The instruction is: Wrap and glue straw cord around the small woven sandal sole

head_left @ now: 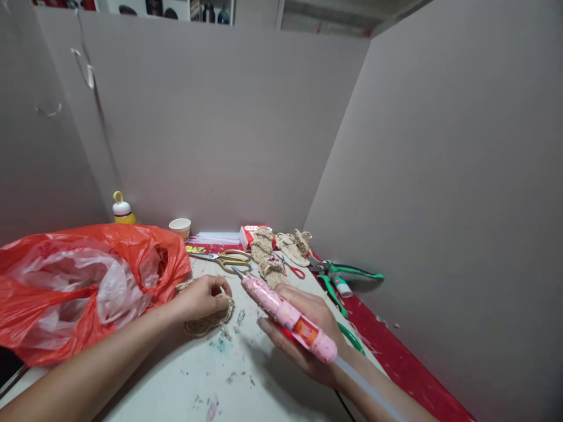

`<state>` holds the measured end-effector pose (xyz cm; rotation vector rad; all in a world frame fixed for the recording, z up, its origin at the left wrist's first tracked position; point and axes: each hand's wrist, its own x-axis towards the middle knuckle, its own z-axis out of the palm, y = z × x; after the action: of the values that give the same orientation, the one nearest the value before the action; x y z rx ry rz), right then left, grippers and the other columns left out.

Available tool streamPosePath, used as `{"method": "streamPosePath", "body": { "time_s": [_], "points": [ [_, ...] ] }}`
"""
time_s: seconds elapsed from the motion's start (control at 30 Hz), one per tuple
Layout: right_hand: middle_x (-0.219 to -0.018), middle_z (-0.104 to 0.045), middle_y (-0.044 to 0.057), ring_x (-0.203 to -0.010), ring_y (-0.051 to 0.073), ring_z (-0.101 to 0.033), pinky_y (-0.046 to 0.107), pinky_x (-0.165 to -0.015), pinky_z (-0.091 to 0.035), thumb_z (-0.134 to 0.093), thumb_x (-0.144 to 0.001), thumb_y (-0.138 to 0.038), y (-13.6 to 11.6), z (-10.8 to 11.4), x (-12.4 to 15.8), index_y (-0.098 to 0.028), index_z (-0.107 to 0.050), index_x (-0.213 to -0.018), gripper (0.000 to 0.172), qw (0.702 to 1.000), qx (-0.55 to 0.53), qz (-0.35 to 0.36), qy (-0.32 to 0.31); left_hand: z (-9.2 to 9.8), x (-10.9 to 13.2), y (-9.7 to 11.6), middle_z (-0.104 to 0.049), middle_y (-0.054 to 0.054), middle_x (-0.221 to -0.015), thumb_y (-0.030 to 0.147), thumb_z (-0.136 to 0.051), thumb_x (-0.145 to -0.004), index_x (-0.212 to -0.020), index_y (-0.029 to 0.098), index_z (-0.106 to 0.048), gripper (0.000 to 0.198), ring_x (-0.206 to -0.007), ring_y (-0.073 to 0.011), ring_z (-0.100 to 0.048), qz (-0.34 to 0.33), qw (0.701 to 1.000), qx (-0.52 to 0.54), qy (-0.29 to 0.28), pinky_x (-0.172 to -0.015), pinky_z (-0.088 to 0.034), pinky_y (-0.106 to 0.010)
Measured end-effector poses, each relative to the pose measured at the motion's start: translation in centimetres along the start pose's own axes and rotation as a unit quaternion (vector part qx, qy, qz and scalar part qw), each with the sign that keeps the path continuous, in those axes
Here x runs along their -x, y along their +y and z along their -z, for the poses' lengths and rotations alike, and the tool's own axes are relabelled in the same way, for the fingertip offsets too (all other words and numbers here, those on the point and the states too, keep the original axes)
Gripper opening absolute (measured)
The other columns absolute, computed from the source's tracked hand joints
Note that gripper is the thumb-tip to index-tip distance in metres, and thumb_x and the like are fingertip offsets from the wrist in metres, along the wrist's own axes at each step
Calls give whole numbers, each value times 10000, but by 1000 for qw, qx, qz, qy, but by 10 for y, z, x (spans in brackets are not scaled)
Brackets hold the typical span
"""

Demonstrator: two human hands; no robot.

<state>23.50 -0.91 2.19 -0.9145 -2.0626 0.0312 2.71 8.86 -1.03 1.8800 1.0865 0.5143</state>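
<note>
My left hand is closed on a small braided straw sole, its thumb and fingertips pinching the right end. The palm covers part of the straw, and loose fibres stick out around it. In my right hand is a pink glue gun, gripped with its metal nozzle pointing up and left. A clear glue stick runs out of its back end, and a red glow shows under its body. The nozzle is apart from the straw sole, above and to its right. The gun's handle and trigger are hidden by my fingers.
A red plastic bag bulges on the left, near my forearm. Behind lie gold-handled scissors, red-handled scissors, glue sticks, a paper cup and small straw slippers. Green-handled pliers lie right. Grey partitions enclose the table.
</note>
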Motion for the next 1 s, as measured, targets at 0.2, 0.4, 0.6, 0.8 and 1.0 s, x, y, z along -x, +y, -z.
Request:
{"method": "streamPosePath", "body": {
  "time_s": [0.2,0.4,0.6,0.8,1.0],
  "points": [
    [-653,-506,-11,-559,150,-496,265,-525,-394,-608,-847,-206,9,-9,3,-214,-525,-778,108,999,37,-18,19,22,6,10,-699,-50,-867,334,-749,-599,-977,182,-711,410,-765,-217,-611,-6,995,-92,44,-686,-425,-280],
    [-694,-525,2,-585,168,-510,274,-536,-413,-580,-847,-191,15,-18,8,-226,-505,-843,83,990,104,-17,95,3,42,61,-596,-32,-669,392,-572,-823,-666,174,-611,271,-669,-169,-531,-95,989,-8,112,-651,-403,-280],
    [-682,-481,-13,-594,187,-511,283,-532,-418,-514,-837,-80,11,-23,9,-239,-476,-890,172,976,173,-19,135,-73,78,72,-575,-7,-716,632,-761,-604,-836,145,-622,556,-590,-77,-474,35,883,402,-241,-592,-365,-202],
    [-703,-496,6,-623,206,-538,290,-521,-426,-474,-844,-82,10,-29,9,-239,-478,-942,185,961,232,-14,147,-87,74,60,-544,18,-587,793,-579,-656,-718,142,-587,654,-452,-50,-386,17,869,438,-228,-462,-293,-174],
    [-724,-486,15,-637,211,-532,299,-529,-421,-456,-857,-75,9,-30,11,-232,-447,-942,179,946,276,-10,169,-70,78,71,-461,67,-437,801,-588,-631,-634,155,-579,645,-339,-40,-285,47,876,420,-234,-359,-166,-194]
  ]
}}
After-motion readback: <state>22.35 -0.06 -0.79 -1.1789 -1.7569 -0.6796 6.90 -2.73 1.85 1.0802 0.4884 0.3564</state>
